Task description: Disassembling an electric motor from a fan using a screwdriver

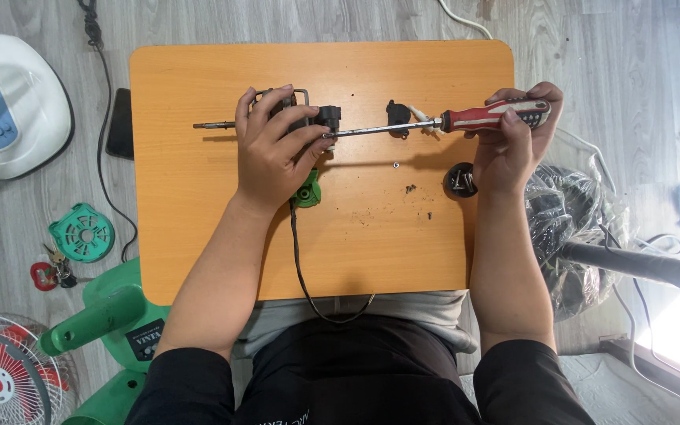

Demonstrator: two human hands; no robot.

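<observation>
Seen from above, a person sits at a small orange wooden table (198,236) with both forearms reaching onto it. The left hand (271,153) lies over a dark fan motor (308,118) near the far middle of the table, its grip wrapped around the motor body, fingers curled over the top and thumb pressed beside the black end fitting. The motor's long axis runs left to right: its thin metal shaft (212,125) sticks out to the left, past the fingers.

The right hand (513,142) has its grip shut around the red and black handle of a screwdriver (466,120). The tool lies nearly level, handle to the right, its blade pointing left with the tip at the motor's right end.

Most of the motor is hidden under the left hand. A green plastic part (307,191) peeks out below the palm, and a black cable (302,267) trails from there toward the person and off the near table edge. A small black part (397,112) sits behind the screwdriver blade, hard to make out. A round black cup of screws (460,179) is partly covered by the right wrist. Loose screws and specks (412,190) lie between the hands.
</observation>
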